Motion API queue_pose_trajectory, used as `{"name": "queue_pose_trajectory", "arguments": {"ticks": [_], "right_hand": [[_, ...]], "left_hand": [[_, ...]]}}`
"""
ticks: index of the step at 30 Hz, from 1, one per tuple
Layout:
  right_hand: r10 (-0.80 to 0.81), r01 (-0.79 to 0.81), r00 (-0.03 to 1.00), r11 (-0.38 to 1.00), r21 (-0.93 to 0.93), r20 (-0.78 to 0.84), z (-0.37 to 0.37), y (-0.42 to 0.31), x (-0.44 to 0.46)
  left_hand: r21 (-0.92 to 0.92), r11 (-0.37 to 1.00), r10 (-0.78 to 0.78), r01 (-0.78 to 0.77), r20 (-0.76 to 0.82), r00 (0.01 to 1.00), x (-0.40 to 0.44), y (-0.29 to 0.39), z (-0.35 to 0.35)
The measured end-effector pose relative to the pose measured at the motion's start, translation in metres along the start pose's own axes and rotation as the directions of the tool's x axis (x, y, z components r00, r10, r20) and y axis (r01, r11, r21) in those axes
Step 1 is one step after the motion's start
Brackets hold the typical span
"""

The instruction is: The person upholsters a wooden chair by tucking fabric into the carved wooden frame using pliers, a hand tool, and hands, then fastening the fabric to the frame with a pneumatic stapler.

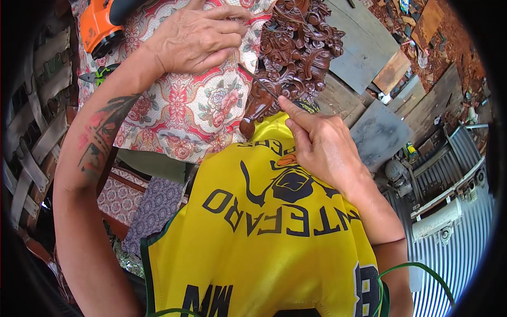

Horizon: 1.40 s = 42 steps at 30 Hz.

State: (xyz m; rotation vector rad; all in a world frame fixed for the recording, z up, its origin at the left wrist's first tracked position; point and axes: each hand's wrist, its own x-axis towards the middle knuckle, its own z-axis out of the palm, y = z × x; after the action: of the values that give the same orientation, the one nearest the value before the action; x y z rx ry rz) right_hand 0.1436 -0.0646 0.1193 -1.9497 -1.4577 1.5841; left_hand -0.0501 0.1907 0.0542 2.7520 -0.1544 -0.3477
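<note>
A: Left hand (203, 41), what are we noting?
B: We're seeing it lying palm-down on the floral fabric (179, 108), grip spread flat, fingers pointing toward the carved wood (298, 50).
A: And the right hand (325, 140)?
B: We're finding its grip closing around a thin dark tool (260, 83), index finger lying along it. The tip is reaching over the fabric's edge; we're unable to tell whether it's touching.
A: Nearby?
B: We're logging green-and-black pliers (103, 75) and an orange tool (99, 29), both lying left.
</note>
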Motion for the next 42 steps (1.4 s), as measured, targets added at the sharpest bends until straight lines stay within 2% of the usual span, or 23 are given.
{"name": "queue_pose_trajectory", "arguments": {"ticks": [10,16,18,19,20,21,22,23,24,25,26,29,30,31,32,33,34,35,37,38,40,41,42], "right_hand": [[0.058,-0.059,0.998,0.998,-0.034,-0.027,0.004,-0.015,0.001],[0.017,-0.008,0.999,0.971,-0.240,0.034,0.005,-0.020,0.003],[-0.041,0.041,0.999,0.996,-0.079,0.008,0.006,-0.003,0.006],[-0.039,0.040,0.999,0.996,-0.080,0.009,0.005,0.009,0.011],[0.124,-0.149,0.984,0.967,0.206,0.132,0.002,0.024,0.017],[0.240,-0.352,0.927,0.824,0.445,0.289,-0.001,0.036,0.022],[0.142,-0.255,0.959,0.807,0.533,0.244,-0.003,0.041,0.026],[0.140,-0.253,0.960,0.804,0.538,0.242,-0.005,0.040,0.025],[0.032,-0.065,0.990,0.967,0.245,0.136,-0.009,0.035,0.024],[-0.105,0.111,0.992,0.989,-0.094,0.074,-0.011,0.032,0.022],[-0.104,0.110,0.992,0.990,-0.087,0.073,-0.009,0.033,0.021],[-0.055,0.050,0.990,0.998,0.043,0.126,0.001,0.046,0.023],[0.026,-0.085,0.985,0.934,0.348,0.171,0.010,0.058,0.025],[0.087,-0.218,0.967,0.763,0.608,0.239,0.014,0.065,0.027],[0.080,-0.215,0.968,0.759,0.615,0.239,0.007,0.054,0.028],[0.067,-0.143,0.974,0.924,0.354,0.218,-0.007,0.038,0.028],[0.049,-0.061,0.978,0.997,0.056,0.204,-0.015,0.028,0.026],[0.050,-0.063,0.978,0.996,0.058,0.203,-0.012,0.028,0.023],[-0.166,0.175,0.982,0.978,-0.111,0.086,-0.009,0.032,0.023],[-0.169,0.178,0.982,0.978,-0.112,0.086,-0.011,0.032,0.026],[-0.016,-0.006,0.981,0.993,0.114,0.192,-0.015,0.033,0.030],[-0.010,-0.012,0.982,0.993,0.114,0.190,-0.013,0.044,0.034],[-0.023,-0.063,0.971,0.935,0.349,0.238,-0.006,0.061,0.044]], "left_hand": [[0.006,1.000,-0.009,0.009,-0.006,1.000,0.000,0.003,0.001],[0.055,0.998,0.007,-0.008,0.020,1.000,0.002,0.006,-0.004],[0.027,1.000,0.004,-0.004,-0.008,1.000,0.001,0.006,0.000],[0.008,1.000,0.000,0.000,-0.033,0.999,0.001,0.005,0.001],[0.004,1.000,0.001,0.000,-0.030,1.000,0.001,0.005,0.002],[0.005,1.000,0.003,-0.003,-0.016,1.000,0.002,0.005,0.001],[0.010,1.000,0.004,-0.004,0.000,1.000,0.003,0.004,0.000],[0.012,1.000,0.007,-0.008,0.005,1.000,0.003,0.003,-0.001],[0.029,1.000,0.001,-0.001,0.005,1.000,0.003,0.003,-0.002],[0.040,0.999,-0.005,0.004,0.006,1.000,0.002,0.004,-0.002],[0.038,0.999,-0.002,0.002,0.011,1.000,0.002,0.004,-0.001],[-0.024,1.000,-0.003,0.003,0.015,1.000,0.001,0.003,0.003],[-0.012,1.000,-0.009,0.009,0.005,1.000,0.002,0.003,0.003],[-0.001,1.000,-0.016,0.016,-0.007,1.000,0.003,0.003,0.003],[0.002,1.000,-0.015,0.015,0.003,1.000,0.003,0.003,0.002],[-0.004,1.000,-0.018,0.018,0.014,1.000,0.004,0.003,0.002],[-0.011,1.000,-0.023,0.023,0.026,0.999,0.004,0.003,0.002],[-0.012,1.000,-0.020,0.021,0.028,0.999,0.003,0.004,0.003],[0.040,0.999,0.018,-0.019,0.038,0.999,0.001,0.001,0.004],[0.042,0.999,0.015,-0.016,0.038,0.999,0.001,-0.001,0.004],[0.040,0.999,0.010,-0.013,0.078,0.997,0.003,0.001,0.003],[0.037,0.999,0.016,-0.019,0.076,0.997,0.004,0.002,0.005],[0.021,1.000,-0.007,0.006,0.058,0.998,0.001,0.002,0.006]]}}
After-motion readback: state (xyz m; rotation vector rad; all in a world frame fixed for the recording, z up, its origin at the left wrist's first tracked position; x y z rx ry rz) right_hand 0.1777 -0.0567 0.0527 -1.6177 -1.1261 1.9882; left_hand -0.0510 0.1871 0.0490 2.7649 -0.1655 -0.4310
